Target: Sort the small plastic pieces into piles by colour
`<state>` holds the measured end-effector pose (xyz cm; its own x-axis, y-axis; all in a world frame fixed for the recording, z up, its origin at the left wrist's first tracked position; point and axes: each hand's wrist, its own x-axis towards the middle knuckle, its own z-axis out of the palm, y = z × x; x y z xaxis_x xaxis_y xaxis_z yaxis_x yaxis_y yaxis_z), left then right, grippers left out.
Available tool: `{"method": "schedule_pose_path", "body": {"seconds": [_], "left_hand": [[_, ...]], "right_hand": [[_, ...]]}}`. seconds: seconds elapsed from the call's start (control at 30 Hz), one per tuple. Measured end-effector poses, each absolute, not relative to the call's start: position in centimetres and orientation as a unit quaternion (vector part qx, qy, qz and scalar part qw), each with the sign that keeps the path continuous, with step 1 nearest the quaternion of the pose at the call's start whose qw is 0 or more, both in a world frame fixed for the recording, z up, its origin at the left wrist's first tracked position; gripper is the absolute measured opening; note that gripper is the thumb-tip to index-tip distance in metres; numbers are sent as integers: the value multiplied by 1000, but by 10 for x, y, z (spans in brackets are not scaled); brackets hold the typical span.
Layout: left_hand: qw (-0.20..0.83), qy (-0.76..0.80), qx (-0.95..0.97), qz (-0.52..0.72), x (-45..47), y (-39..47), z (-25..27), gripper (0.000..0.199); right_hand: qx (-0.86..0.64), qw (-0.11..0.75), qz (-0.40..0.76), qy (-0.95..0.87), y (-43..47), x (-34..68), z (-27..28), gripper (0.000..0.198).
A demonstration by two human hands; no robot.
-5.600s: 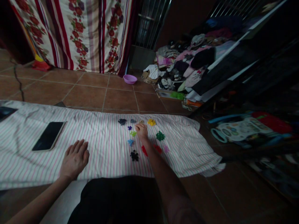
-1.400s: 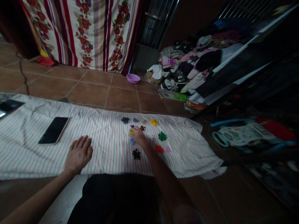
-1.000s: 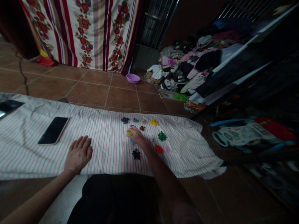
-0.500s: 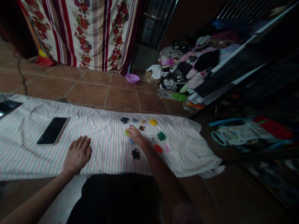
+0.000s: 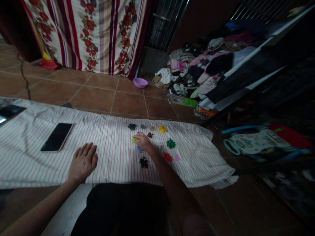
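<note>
My left hand [image 5: 83, 162] lies flat on the striped cloth [image 5: 113, 157], fingers stretched out, holding nothing. Over the middle of the cloth, my right hand [image 5: 144, 143] has its fingers bunched on small lime-green pieces [image 5: 134, 139]; the fingertips are partly hidden. Close to it are light-blue pieces [image 5: 139, 149], brown pieces [image 5: 150, 134] and a black pile [image 5: 144, 162]. Other small heaps sorted by colour lie around: dark grey [image 5: 132, 127], yellow [image 5: 162, 128], green [image 5: 171, 143], orange-red [image 5: 167, 156] and pink [image 5: 177, 157]. The single pieces are too small to identify.
A phone [image 5: 57, 137] lies left of my left hand, with another dark flat device [image 5: 11, 113] at the far left edge. Beyond the cloth, a purple basin [image 5: 140, 83] stands on the tiled floor beside a heap of clothes [image 5: 197, 68]. A floral curtain [image 5: 103, 36] hangs behind.
The whole view has shifted very slightly. My right hand stays at the lime-green pieces with only a tiny finger movement, and my left hand keeps its place on the cloth.
</note>
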<state>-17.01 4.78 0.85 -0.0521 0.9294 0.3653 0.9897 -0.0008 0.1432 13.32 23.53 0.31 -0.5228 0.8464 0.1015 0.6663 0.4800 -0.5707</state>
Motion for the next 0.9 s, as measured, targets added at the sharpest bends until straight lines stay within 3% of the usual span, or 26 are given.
{"method": "schedule_pose_path", "body": {"seconds": [0.4,0.63,0.9], "left_hand": [[51,-703,-680,-203,-169,47,12,47],[72,-703,-684,-181,-169,48,12,47],[55,-701,-685,-192,-170,47,13,46]], "right_hand": [[-496,292,208,-790,212,172,27,21],[-505,250,189,-804,178,174,17,13],[-462,195,152,-851,160,157,21,34]]}}
